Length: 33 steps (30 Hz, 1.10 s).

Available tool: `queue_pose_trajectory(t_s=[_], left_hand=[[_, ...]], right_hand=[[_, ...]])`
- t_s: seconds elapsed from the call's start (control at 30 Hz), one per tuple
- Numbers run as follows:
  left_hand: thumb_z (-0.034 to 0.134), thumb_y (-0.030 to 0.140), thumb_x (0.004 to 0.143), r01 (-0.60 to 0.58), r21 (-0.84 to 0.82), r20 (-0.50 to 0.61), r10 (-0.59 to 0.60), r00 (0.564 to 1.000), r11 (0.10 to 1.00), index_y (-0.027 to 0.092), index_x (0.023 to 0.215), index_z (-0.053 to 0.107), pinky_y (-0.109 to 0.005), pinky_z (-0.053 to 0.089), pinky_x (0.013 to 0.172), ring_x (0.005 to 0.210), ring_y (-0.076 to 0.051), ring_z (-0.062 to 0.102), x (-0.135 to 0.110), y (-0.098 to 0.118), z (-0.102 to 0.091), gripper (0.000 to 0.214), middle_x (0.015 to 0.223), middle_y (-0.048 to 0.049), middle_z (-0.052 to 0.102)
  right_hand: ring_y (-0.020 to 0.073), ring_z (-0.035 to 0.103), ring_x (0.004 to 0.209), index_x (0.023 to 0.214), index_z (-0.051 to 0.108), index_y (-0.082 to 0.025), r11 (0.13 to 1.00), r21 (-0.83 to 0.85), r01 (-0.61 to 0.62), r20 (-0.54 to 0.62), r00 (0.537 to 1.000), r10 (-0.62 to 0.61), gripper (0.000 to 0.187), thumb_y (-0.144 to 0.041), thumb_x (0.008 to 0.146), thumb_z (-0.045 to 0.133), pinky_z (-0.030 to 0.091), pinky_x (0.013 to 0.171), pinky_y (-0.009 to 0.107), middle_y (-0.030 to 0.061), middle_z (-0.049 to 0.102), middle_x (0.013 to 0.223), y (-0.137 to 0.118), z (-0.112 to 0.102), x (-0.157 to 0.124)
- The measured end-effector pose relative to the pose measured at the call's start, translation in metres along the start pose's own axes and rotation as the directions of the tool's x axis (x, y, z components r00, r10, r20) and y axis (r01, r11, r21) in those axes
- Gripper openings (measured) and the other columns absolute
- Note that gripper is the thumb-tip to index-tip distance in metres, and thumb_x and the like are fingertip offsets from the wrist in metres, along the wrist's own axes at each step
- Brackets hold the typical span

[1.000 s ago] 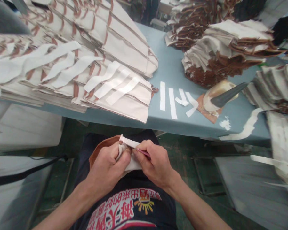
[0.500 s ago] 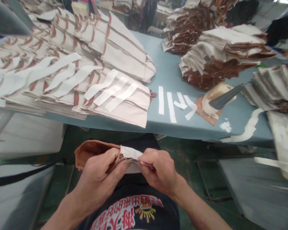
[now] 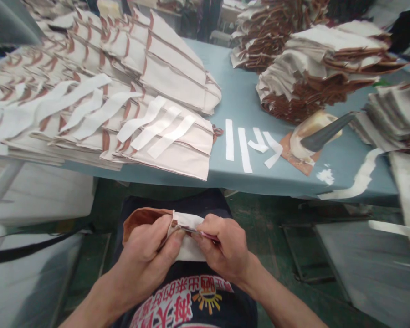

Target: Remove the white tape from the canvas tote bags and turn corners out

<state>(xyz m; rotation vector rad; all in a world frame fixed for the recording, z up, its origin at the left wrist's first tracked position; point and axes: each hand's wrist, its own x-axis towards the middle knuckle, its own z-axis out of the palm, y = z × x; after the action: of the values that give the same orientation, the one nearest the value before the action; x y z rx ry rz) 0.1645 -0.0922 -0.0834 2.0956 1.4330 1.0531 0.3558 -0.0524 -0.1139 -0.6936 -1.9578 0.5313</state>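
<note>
Over my lap, my left hand is closed on a cream fabric piece with a brown inner side. The brown part opens out behind that hand, to the left. My right hand is closed on a slim metal tool with a pinkish handle. Its thin metal end lies at the folded edge of the cloth, close to my left thumb. Whether it is a blade or a pair of tips is too small to tell. Some fingers of both hands are hidden behind the cloth.
Rows of cream pieces with brown edges cover the table's left side, white strips on top. More strips lie mid-table. A pot with a dark-handled brush stands right, before brown-and-cream stacks. The blue table edge runs ahead.
The fabric piece has shifted slightly to the right and its brown part shows less. Both hands keep their hold, and the tool stays at the folded edge.
</note>
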Motion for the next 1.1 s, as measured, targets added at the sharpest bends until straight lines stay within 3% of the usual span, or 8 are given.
queue_pose_trajectory(t_s=[0.2, 0.4, 0.47, 0.6, 0.7, 0.8, 0.93, 1.1], left_hand=[[0.04, 0.013, 0.108, -0.006, 0.008, 0.072, 0.006, 0.997, 1.0, 0.023, 0.089, 0.055, -0.022, 0.044, 0.057, 0.055, -0.011, 0.06, 0.004, -0.012, 0.008, 0.026, 0.069, 0.006, 0.063], [0.046, 0.017, 0.102, -0.047, 0.086, 0.256, 0.024, 0.966, 0.995, 0.023, 0.078, 0.054, -0.031, 0.032, 0.052, 0.05, -0.016, 0.056, -0.002, -0.046, 0.019, 0.026, 0.06, 0.0023, 0.062], [0.048, 0.015, 0.099, -0.035, 0.097, 0.315, 0.002, 0.949, 0.995, 0.022, 0.08, 0.058, -0.032, 0.03, 0.052, 0.049, -0.018, 0.058, -0.009, -0.053, 0.023, 0.022, 0.061, 0.0005, 0.065], [0.046, 0.023, 0.103, 0.018, 0.074, 0.394, -0.046, 0.918, 0.997, 0.022, 0.077, 0.059, -0.029, 0.033, 0.05, 0.048, -0.016, 0.058, -0.019, -0.056, 0.021, 0.029, 0.058, 0.002, 0.064], [0.037, 0.032, 0.112, 0.168, 0.015, 0.332, -0.163, 0.929, 0.986, 0.02, 0.084, 0.064, -0.024, 0.045, 0.059, 0.062, -0.015, 0.064, -0.013, -0.045, 0.006, 0.04, 0.073, 0.0004, 0.07], [0.044, 0.04, 0.111, 0.327, -0.197, 0.27, -0.269, 0.925, 0.924, 0.019, 0.089, 0.07, -0.021, 0.045, 0.056, 0.061, -0.013, 0.058, -0.004, -0.028, -0.014, 0.041, 0.073, 0.0026, 0.066], [0.054, 0.035, 0.106, 0.336, -0.311, 0.235, -0.27, 0.934, 0.889, 0.019, 0.083, 0.072, -0.019, 0.039, 0.048, 0.055, -0.01, 0.051, 0.002, -0.012, -0.028, 0.034, 0.066, 0.0048, 0.06], [0.056, 0.027, 0.102, 0.274, -0.35, 0.189, -0.219, 0.957, 0.896, 0.018, 0.079, 0.073, -0.018, 0.038, 0.045, 0.052, -0.01, 0.05, 0.005, -0.006, -0.026, 0.03, 0.063, 0.004, 0.061]], right_hand=[[0.0107, 0.059, 0.056, 0.088, 0.057, -0.023, 0.991, -0.049, -0.122, 0.112, 0.986, 0.126, 0.022, -0.026, 0.109, 0.053, 0.043, 0.057, 0.022, -0.0031, 0.066, 0.068, 0.0, -0.011, 0.007], [0.011, 0.055, 0.052, 0.081, 0.059, -0.022, 0.957, -0.119, -0.265, 0.323, 0.901, 0.29, 0.027, -0.025, 0.107, 0.053, 0.037, 0.052, 0.022, -0.0032, 0.062, 0.063, 0.005, -0.03, 0.003], [0.0098, 0.049, 0.047, 0.079, 0.057, -0.022, 0.947, -0.118, -0.299, 0.25, 0.914, 0.32, 0.025, -0.022, 0.104, 0.056, 0.033, 0.048, 0.022, -0.0066, 0.055, 0.058, -0.001, -0.043, 0.01], [0.008, 0.042, 0.045, 0.083, 0.058, -0.023, 0.921, -0.134, -0.365, -0.18, 0.923, 0.339, 0.019, -0.019, 0.1, 0.065, 0.032, 0.047, 0.02, -0.01, 0.05, 0.057, -0.021, -0.065, 0.034], [0.0076, 0.042, 0.047, 0.082, 0.059, -0.022, 0.941, -0.021, -0.337, -0.029, 0.941, 0.337, 0.018, -0.021, 0.099, 0.065, 0.032, 0.046, 0.02, -0.0086, 0.053, 0.06, -0.029, -0.06, 0.037], [0.0071, 0.041, 0.047, 0.08, 0.058, -0.021, 0.91, 0.091, -0.403, 0.205, 0.902, 0.379, 0.021, -0.023, 0.1, 0.061, 0.029, 0.045, 0.02, -0.0085, 0.051, 0.058, -0.028, -0.038, 0.024], [0.0068, 0.04, 0.047, 0.08, 0.056, -0.021, 0.897, 0.144, -0.419, 0.244, 0.893, 0.378, 0.021, -0.024, 0.101, 0.059, 0.027, 0.045, 0.021, -0.0079, 0.05, 0.059, -0.027, -0.02, 0.014], [0.0072, 0.044, 0.048, 0.081, 0.056, -0.021, 0.927, 0.136, -0.35, 0.235, 0.92, 0.313, 0.019, -0.022, 0.1, 0.06, 0.03, 0.046, 0.021, -0.0066, 0.054, 0.062, -0.03, -0.025, 0.02]])
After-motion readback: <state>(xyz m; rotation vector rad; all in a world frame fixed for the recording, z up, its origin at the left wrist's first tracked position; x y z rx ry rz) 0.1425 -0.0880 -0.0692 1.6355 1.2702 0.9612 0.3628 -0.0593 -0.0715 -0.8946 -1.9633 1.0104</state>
